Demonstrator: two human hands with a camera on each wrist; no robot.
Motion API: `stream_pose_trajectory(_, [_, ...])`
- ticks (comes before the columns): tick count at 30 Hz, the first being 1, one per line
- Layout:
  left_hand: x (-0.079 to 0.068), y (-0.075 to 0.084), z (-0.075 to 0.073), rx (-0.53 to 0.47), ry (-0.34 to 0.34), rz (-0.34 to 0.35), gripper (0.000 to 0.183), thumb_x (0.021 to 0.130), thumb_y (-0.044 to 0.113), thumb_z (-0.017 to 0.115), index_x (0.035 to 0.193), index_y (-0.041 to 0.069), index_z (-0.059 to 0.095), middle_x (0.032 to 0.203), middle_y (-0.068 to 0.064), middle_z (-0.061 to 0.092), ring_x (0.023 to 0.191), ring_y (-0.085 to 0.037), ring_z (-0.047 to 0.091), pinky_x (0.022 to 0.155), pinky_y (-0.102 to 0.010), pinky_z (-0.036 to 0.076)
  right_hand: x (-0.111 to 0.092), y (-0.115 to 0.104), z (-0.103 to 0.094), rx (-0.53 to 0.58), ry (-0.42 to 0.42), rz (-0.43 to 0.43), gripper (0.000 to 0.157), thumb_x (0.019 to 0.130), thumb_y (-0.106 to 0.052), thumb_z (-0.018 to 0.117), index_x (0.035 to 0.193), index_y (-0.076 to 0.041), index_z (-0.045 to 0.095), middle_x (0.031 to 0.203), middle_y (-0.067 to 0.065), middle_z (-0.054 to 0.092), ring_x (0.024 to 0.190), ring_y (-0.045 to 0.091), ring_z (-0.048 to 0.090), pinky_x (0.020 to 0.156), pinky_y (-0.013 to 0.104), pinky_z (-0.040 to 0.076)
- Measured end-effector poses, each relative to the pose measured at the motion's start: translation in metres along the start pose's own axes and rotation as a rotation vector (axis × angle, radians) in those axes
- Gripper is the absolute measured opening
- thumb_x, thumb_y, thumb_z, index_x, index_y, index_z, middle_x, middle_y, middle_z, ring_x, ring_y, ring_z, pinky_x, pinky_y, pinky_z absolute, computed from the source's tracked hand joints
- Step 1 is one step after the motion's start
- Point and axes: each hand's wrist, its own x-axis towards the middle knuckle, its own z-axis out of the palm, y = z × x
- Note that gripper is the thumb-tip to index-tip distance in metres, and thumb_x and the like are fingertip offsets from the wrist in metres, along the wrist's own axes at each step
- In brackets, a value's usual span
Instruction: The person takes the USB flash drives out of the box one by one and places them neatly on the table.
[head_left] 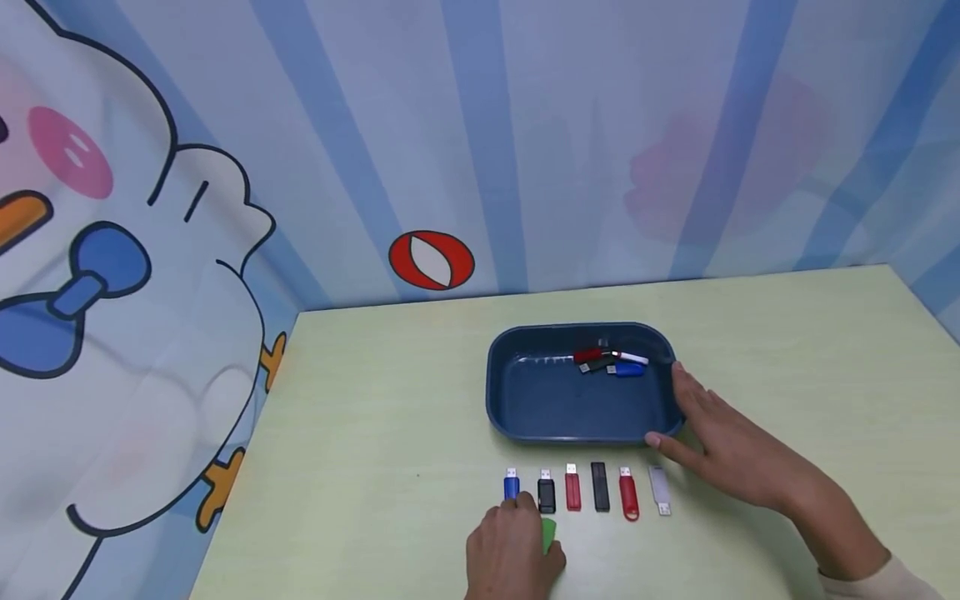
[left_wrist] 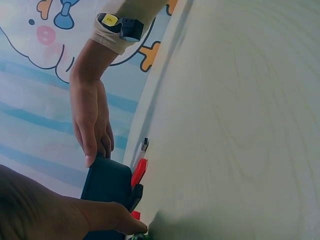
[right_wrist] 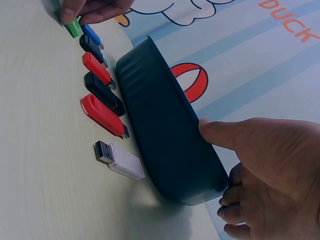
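Observation:
My left hand (head_left: pixel 504 548) is over the near table, thumb and fingers pinching a small green object (head_left: pixel 549 532); the fingers hide most of it, and I cannot tell its kind. Right ahead of those fingers lies a blue USB stick (head_left: pixel 512 483), first in a row. To its right follow a black stick (head_left: pixel 547 497), a red stick (head_left: pixel 573 492), a longer black stick (head_left: pixel 600 487), a red stick with a loop (head_left: pixel 628 497) and a white stick (head_left: pixel 659 488). My right hand (head_left: pixel 738 450) rests with extended fingers against the right end of a dark blue tray (head_left: pixel 555 404), thumb at its front corner.
Inside the tray, at its back right, lie a red stick (head_left: pixel 587 356), a black stick (head_left: pixel 597 365), a blue stick (head_left: pixel 628 370) and a white stick (head_left: pixel 632 358). The pale table (head_left: pixel 375 400) meets a printed cloth backdrop (head_left: pixel 562 167) behind and at the left.

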Motion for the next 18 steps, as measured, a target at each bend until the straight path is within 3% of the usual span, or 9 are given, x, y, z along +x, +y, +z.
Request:
stream_pose_trajectory(11, [-0.0012,0.0013,0.0042,-0.019,0.014,-0.005,0.047,0.073,0.034,0.095,0.087,0.002,0.064,0.068,-0.006,0.058,0.061,-0.019,0.056,0.057,-0.038,0.053,0.0008,-0.0010,-0.0017,-0.011,0.005,0.004,0.111,0.101,-0.061,0.062,0.168,0.001,-0.001,0.175,0.029,0.009,0.158,0.056,0.018,0.120,0.072,0.026])
stream_pose_trajectory(18, [-0.0009,0.0021,0.0035,-0.043,-0.024,-0.037,0.050,0.071,0.037,0.097,0.086,0.002,0.064,0.065,-0.006,0.057,0.058,-0.019,0.056,0.055,-0.041,0.053,0.0003,-0.0007,-0.0008,-0.004,0.004,0.000,0.110,0.102,-0.060,0.062,0.168,0.001,0.000,0.175,0.029,0.009,0.158,0.056,0.019,0.120,0.073,0.026])
